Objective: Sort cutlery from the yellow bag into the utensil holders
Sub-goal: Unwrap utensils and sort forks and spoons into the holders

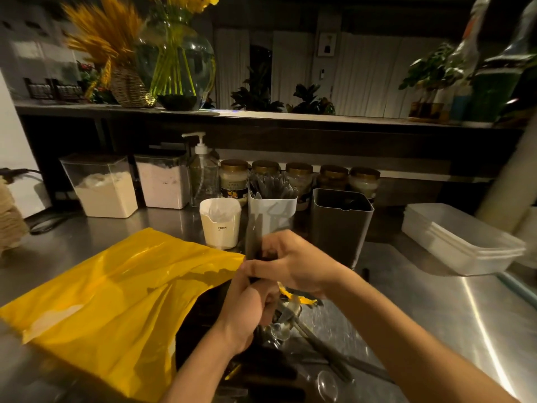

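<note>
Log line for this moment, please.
hands: left hand and right hand gripping cutlery bundle | yellow bag: open | white holder: part-filled

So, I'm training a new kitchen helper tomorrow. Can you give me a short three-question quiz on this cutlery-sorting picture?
1. True or false: the dark holder is packed with knives.
2. Which holder has grey cutlery standing in it: A) cream holder, B) white holder, C) dark holder?
3. What do the left hand and right hand hold together, beside the yellow bag?

Key: 1 false; 2 B; 3 a bundle of dark cutlery.
</note>
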{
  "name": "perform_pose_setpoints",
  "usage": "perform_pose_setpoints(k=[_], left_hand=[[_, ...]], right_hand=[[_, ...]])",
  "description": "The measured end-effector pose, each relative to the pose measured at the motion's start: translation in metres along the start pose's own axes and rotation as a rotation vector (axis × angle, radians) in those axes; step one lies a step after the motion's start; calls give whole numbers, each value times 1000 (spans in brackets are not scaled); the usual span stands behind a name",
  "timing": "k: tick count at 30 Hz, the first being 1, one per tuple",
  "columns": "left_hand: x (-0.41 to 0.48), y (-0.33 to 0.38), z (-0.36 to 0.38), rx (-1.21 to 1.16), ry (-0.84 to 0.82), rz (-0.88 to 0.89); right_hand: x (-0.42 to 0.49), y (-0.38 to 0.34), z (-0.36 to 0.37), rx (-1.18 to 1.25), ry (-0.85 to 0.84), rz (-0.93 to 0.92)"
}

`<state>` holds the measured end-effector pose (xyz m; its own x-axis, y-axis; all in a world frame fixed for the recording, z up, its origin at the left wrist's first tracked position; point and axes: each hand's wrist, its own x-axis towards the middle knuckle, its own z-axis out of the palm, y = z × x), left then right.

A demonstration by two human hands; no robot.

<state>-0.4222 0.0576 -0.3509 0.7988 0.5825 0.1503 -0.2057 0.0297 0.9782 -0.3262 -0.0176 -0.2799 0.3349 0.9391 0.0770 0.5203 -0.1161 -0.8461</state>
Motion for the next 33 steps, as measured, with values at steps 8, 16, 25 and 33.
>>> perform_pose_setpoints(k=[8, 16, 25, 33], left_hand=[[9, -7, 0, 19, 104, -67], [11, -8, -8, 207, 210, 98], [13, -1, -8, 115, 192, 134], [7, 28, -16, -123, 257, 195]], right_hand=[[13, -25, -62, 177, 319, -60], [94, -24, -97, -142, 802, -128], [100, 3, -84, -333, 811, 11], [-3, 28, 16, -618, -27, -183]])
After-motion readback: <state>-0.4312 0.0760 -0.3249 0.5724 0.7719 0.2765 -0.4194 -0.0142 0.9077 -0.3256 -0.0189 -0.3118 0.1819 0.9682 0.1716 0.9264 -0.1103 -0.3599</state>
